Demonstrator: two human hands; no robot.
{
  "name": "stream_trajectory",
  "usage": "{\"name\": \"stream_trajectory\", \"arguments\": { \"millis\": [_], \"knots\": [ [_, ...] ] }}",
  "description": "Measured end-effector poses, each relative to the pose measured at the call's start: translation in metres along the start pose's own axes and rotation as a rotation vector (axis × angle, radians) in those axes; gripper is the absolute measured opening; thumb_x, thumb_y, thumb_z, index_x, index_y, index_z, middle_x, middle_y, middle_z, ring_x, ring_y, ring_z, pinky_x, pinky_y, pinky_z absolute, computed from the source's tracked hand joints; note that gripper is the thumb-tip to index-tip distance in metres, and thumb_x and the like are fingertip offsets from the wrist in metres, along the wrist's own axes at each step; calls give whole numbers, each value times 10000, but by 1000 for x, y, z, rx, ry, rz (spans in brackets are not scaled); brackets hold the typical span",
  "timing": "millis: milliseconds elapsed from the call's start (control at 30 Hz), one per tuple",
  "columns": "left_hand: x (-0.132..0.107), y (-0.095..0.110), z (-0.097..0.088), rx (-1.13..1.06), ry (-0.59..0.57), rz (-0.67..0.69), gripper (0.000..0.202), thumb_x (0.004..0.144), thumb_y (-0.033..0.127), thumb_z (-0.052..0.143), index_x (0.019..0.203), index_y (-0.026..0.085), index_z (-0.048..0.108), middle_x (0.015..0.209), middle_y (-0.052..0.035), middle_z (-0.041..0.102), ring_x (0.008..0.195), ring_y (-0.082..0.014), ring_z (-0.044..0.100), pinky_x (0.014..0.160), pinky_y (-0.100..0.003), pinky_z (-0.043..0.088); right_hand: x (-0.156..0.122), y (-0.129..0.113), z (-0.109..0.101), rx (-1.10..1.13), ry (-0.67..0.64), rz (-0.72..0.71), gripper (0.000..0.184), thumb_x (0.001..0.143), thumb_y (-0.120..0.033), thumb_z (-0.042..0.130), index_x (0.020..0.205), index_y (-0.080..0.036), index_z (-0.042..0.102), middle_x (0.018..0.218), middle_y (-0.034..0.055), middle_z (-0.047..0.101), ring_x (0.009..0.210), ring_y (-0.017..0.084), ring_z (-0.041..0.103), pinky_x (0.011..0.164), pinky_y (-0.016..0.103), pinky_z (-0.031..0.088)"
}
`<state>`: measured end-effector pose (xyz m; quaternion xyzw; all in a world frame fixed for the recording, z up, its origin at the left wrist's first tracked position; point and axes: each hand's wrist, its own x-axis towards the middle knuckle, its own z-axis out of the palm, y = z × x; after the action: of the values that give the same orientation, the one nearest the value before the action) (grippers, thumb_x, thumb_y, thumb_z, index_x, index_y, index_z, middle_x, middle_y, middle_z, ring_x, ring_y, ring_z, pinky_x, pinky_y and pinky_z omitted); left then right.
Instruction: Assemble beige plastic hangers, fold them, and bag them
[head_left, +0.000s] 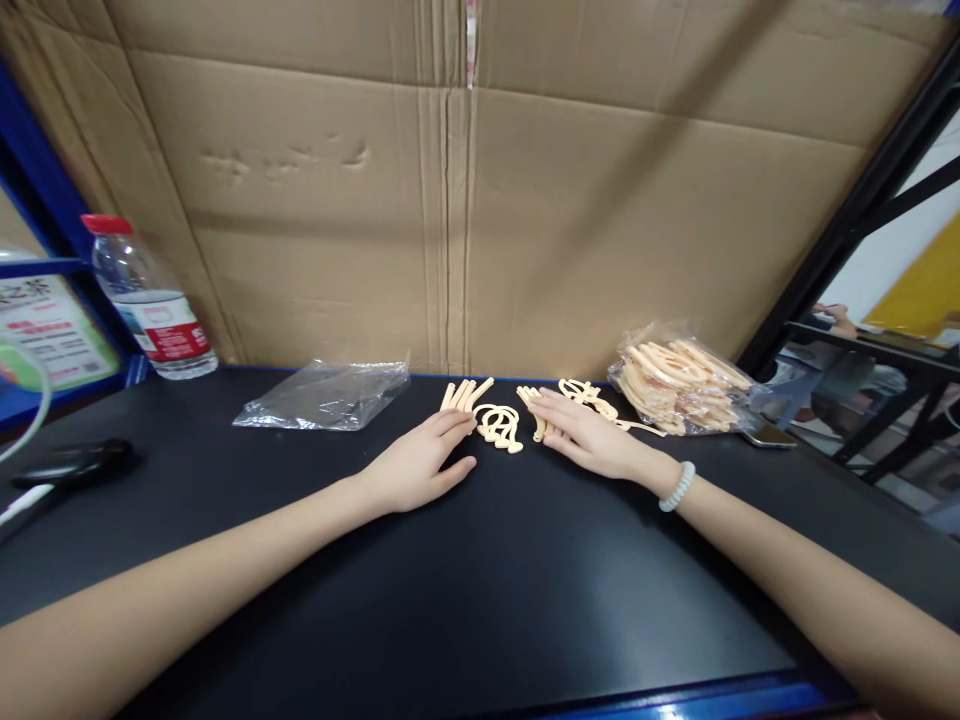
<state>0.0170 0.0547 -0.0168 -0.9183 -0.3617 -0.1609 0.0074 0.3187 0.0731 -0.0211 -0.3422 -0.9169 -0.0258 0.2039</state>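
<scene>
My left hand (421, 462) lies flat on the black table, fingers stretched out over the near ends of several pale sticks (466, 394). Between the two hands sit several curved, ring-like pale pieces (498, 428). My right hand (589, 436), with a light beaded bracelet (677, 487) at the wrist, rests with extended fingers on another group of pale strips (540, 428). Just behind it is a small heap of looped pale pieces (587, 392). Neither hand is closed around anything; what lies under the palms is hidden.
A clear plastic bag (326, 395) lies flat at the back left, near a water bottle (161, 300). At the back right sits a filled bag of pale pieces (679, 382), a phone (769, 436) beside it. A black device with a white cable (73, 462) is far left. Cardboard (315, 200) walls the back.
</scene>
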Motion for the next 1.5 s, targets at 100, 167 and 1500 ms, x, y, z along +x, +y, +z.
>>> {"name": "stream_trajectory", "arguments": {
  "millis": [100,167,1500],
  "knots": [
    [1,0,1,-6,1,1,493,950,385,417,1327,79,502,1435,-184,478,1353,-290,412,1124,-447,355,5,-4,8,15,-72,43,482,1022,-368,315,1404,-111,458,1477,145,407,1398,243,326,1162,471,296],
    [1,-1,1,-9,2,6,488,949,384,418,1322,81,508,1430,-183,483,1351,-291,415,1123,-448,358,4,4,11,7,-71,102,496,1022,-360,291,1386,-79,476,1454,176,430,1381,263,355,1152,493,307],
    [0,12,-8,-8,107,-3,116,880,230,476,946,191,564,971,-71,619,922,-242,588,804,-383,516,11,-69,0,34,-51,-197,267,980,-231,483,1209,-157,599,1201,106,612,1117,227,557,1016,409,447]
  ]
}}
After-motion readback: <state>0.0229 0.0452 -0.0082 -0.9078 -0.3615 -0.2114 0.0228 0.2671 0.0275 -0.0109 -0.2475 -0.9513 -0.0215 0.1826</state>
